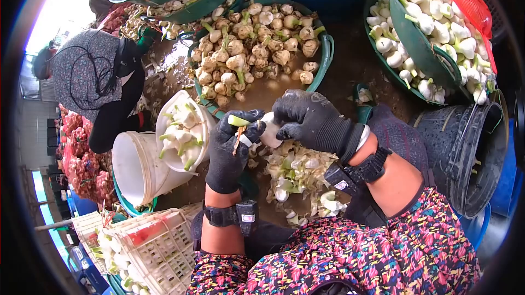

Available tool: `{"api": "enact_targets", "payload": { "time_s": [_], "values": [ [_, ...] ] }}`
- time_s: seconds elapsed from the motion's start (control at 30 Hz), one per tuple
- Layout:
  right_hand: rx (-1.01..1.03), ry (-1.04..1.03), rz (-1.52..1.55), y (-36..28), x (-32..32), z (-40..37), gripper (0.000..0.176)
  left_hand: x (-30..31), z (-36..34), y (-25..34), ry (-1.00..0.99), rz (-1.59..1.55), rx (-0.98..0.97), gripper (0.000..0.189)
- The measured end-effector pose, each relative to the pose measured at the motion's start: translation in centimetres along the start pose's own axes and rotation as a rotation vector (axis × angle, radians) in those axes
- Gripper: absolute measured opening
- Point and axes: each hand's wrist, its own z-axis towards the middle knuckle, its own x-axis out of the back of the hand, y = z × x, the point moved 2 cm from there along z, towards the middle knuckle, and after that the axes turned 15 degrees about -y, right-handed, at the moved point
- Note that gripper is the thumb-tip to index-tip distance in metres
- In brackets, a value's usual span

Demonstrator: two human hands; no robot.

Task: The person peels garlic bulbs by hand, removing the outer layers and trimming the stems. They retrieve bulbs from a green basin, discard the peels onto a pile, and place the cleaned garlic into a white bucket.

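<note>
Both of my hands wear black gloves and meet at a white garlic bulb [270, 130]. My left hand [232, 150] is closed at the bulb's left side, and a cut green stem end [238, 121] pokes out between its fingers. A brown strip of dry skin [237, 143] hangs there too. My right hand [314, 122] pinches the bulb from the other side, thumb and fingertips on its surface. Below the hands lies a heap of peeled skins and leaves [301, 172]. Just beyond them, a green basin [326, 54] holds brown, unpeeled bulbs [235, 47] in muddy water.
At left, a white bucket [205, 155] of trimmed bulbs leans by another white bucket [131, 169]. A crate [158, 246] is at lower left. Black buckets [454, 152] stand right, below a green tub [421, 38] of white bulbs and a red basket [470, 7]. Another person [87, 70] bends at left.
</note>
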Motion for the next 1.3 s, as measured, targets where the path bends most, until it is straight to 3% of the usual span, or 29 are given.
{"api": "enact_targets", "payload": {
  "time_s": [0.07,0.17,0.23,0.3,0.37,0.43,0.6,0.67,0.83,0.9,1.0,1.07,1.13,1.17,1.23,1.3],
  "values": [
    [0.065,0.018,-0.238,0.3,-0.9,-0.1,0.017,0.2,-0.1,0.2,0.045,-0.028,0.044,0.014],
    [0.041,-0.013,-0.288,0.7,-2.3,-0.7,0.017,2.5,-0.3,-0.8,0.015,-0.05,-0.026,0.015],
    [0.036,-0.058,-0.223,0.5,-1.9,-0.6,0.014,2.2,-0.2,0.0,0.087,-0.02,-0.056,0.018],
    [-0.128,0.054,-0.159,0.5,-0.7,-0.7,0.013,2.1,-0.1,0.0,0.133,-0.212,-0.067,0.021],
    [-0.107,0.174,-0.05,0.2,-0.1,-0.7,0.013,1.9,-0.1,-0.4,0.097,-0.244,-0.054,0.02],
    [0.057,0.299,-0.011,-0.8,0.6,-0.6,0.018,1.0,0.1,-0.2,0.056,-0.345,-0.034,0.017],
    [-0.007,0.301,0.067,-1.0,0.2,-0.2,0.023,-0.1,0.2,0.3,0.08,-0.308,0.01,0.019],
    [-0.133,0.353,0.126,-0.8,0.2,-0.2,0.02,-0.4,0.2,0.6,0.038,0.152,-0.114,0.022],
    [-0.288,0.42,0.276,0.1,-0.5,0.0,0.02,-1.4,0.4,0.4,0.003,0.485,-0.302,0.021],
    [-0.32,0.428,0.293,0.4,-0.5,0.0,0.019,-2.0,0.2,0.9,0.012,0.805,-0.398,0.023],
    [-0.36,0.409,0.256,0.9,-1.0,0.1,0.015,-2.6,0.2,1.0,-0.001,0.861,-0.414,0.024],
    [-0.403,0.475,-0.031,0.8,-1.2,0.2,0.014,-2.7,0.2,0.6,-0.008,0.908,-0.412,0.024],
    [-0.415,0.47,0.007,1.1,-0.9,0.2,0.013,-2.1,0.3,-0.2,0.108,0.566,-0.36,0.021],
    [-0.424,0.463,0.046,1.3,-0.8,0.2,0.014,-1.6,0.2,0.0,0.114,0.568,-0.362,0.021],
    [-0.435,0.469,0.157,2.4,-0.7,-0.1,0.016,0.1,0.1,-0.6,0.214,-0.706,-0.033,0.027],
    [-0.452,0.529,0.228,3.8,-0.1,-0.4,0.019,1.2,-0.1,0.3,0.206,-0.7,-0.173,0.028]
  ]
}}
